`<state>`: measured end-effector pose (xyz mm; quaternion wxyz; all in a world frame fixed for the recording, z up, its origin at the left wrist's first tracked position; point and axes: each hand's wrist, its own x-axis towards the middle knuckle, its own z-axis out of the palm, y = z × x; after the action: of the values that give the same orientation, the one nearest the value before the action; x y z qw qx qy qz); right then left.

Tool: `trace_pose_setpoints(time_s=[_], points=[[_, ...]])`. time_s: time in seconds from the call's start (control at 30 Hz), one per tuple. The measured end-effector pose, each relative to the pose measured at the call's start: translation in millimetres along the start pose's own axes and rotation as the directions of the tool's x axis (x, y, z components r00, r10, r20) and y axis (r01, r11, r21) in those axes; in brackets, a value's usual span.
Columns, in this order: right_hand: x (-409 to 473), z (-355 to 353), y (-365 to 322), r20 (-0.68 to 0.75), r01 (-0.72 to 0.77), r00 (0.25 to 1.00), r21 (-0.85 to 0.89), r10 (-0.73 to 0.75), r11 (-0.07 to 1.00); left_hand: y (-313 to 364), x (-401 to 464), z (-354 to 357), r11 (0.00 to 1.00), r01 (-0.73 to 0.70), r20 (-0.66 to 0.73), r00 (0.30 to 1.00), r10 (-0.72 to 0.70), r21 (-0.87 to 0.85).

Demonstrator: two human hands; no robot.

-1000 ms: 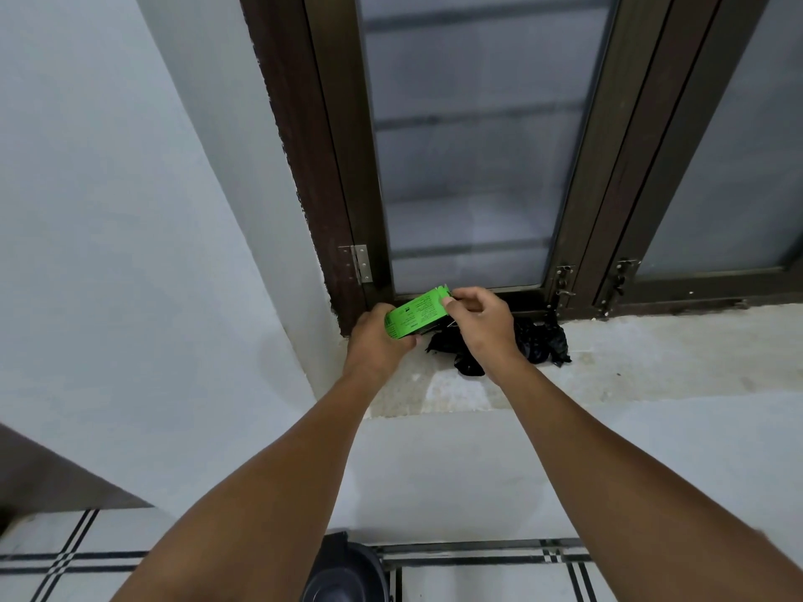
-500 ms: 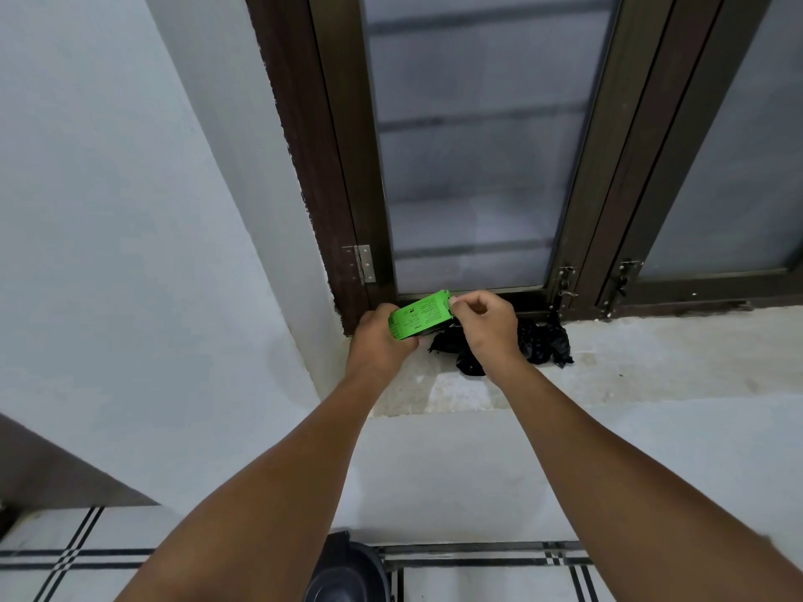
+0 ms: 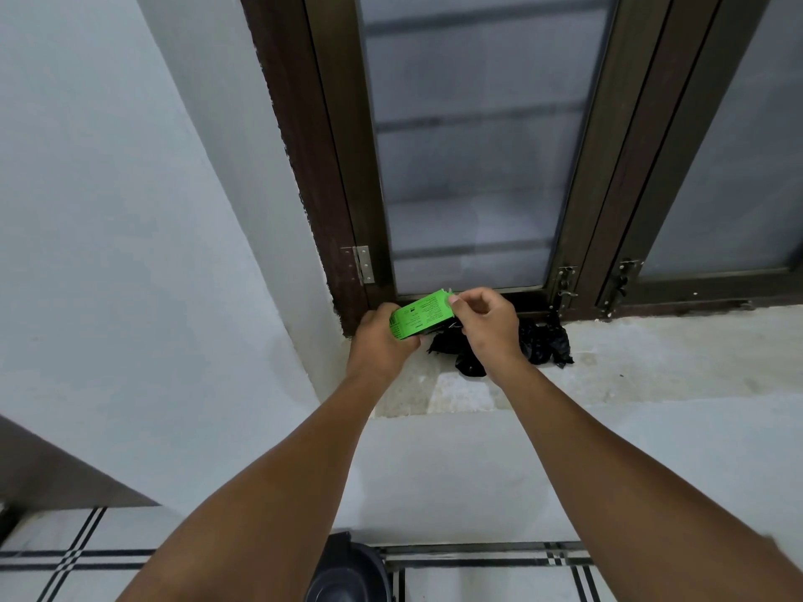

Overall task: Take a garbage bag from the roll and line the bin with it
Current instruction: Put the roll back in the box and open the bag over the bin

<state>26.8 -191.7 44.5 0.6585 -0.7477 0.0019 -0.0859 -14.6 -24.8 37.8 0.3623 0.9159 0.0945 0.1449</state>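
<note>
Roll: green printed paper label wrapped round black bags, held up over the window ledge, centre frame, just in front of the bottom rail of the window frame.

Left hand at the roll's 8 o'clock, fingers curled closed around its lower end. Right hand at 3 o'clock, thumb and forefinger pinched on the label's upper right edge; other fingers folded in.

Loose black plastic lies bunched on the ledge under and behind the right hand, 4 o'clock from the roll. Can't tell whether it's a separate bag or unrolled from this roll.

Bin: dark rim at 6 o'clock, bottom edge of frame between the forearms, on the tiled floor. No liner visible in the part showing.

Step, my read: getting the label open to reach the first bag. No bag free yet.

Next needs: left grip firm on the roll body, right peels the label back, then find the bag's free end and pull along the roll to the perforation. Risk: the paper tears rather than peeling.
</note>
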Motion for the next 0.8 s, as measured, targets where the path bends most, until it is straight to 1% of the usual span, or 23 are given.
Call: trace_pose_setpoints(time_s=[0.17, 0.3, 0.4, 0.5, 0.63, 0.8], points=[[-1.4, 0.9, -3.2, 0.016, -0.001, 1.000, -0.019, 0.001, 1.000, -2.0, 1.2, 0.4, 0.999, 0.010, 0.009, 1.000, -0.010, 0.031], [-2.0, 1.6, -3.9, 0.087, -0.037, 0.995, -0.031, 0.040, 0.999, -5.3, 2.0, -1.7, 0.997, 0.036, -0.004, 0.999, -0.036, 0.062], [-3.8, 5.0, 1.7, 0.117, -0.076, 0.990, -0.047, 0.081, 0.996, -8.1, 3.2, -2.6, 0.994, 0.099, -0.009, 0.995, -0.099, 0.039], [-6.9, 8.7, 9.0, 0.111, -0.121, 0.986, -0.057, 0.127, 0.991, -12.9, 6.1, -2.7, 0.984, 0.176, 0.049, 0.983, -0.178, 0.041], [-7.1, 15.7, 18.8, 0.111, -0.228, 0.966, -0.066, 0.234, 0.971, -25.3, 5.8, 0.1, 0.960, 0.280, 0.117, 0.953, -0.279, 0.004], [-6.1, 24.2, 25.9, 0.098, -0.274, 0.953, -0.127, 0.287, 0.953, -35.4, 6.4, 0.7, 0.942, 0.325, 0.111, 0.936, -0.333, 0.085]])
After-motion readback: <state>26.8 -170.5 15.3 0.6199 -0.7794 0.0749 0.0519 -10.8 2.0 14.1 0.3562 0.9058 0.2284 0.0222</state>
